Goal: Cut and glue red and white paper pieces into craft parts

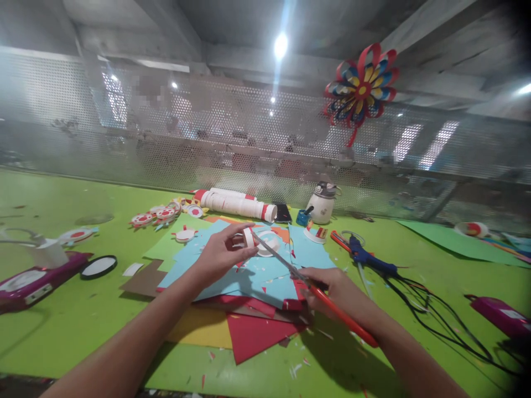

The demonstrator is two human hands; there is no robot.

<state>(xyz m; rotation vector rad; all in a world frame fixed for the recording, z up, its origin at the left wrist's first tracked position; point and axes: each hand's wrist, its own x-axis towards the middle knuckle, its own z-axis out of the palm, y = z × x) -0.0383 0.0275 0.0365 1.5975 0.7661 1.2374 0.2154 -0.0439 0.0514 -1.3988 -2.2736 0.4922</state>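
Note:
My left hand (219,253) pinches a small white paper ring with a red edge (248,237) above a pile of blue paper sheets (265,273). My right hand (332,287) grips red-handled scissors (327,301); their blades (274,253) point up and left, with the tips touching the ring. Red and yellow sheets (249,331) lie under the blue ones on the green table (83,320).
A stack of white paper cups (236,203) lies at the back, with a white jug (322,203) beside it. A blue glue gun (369,260) with black cable lies right. Purple devices (29,282) (501,315) sit at both sides. A paper flower (362,88) hangs on the mesh wall.

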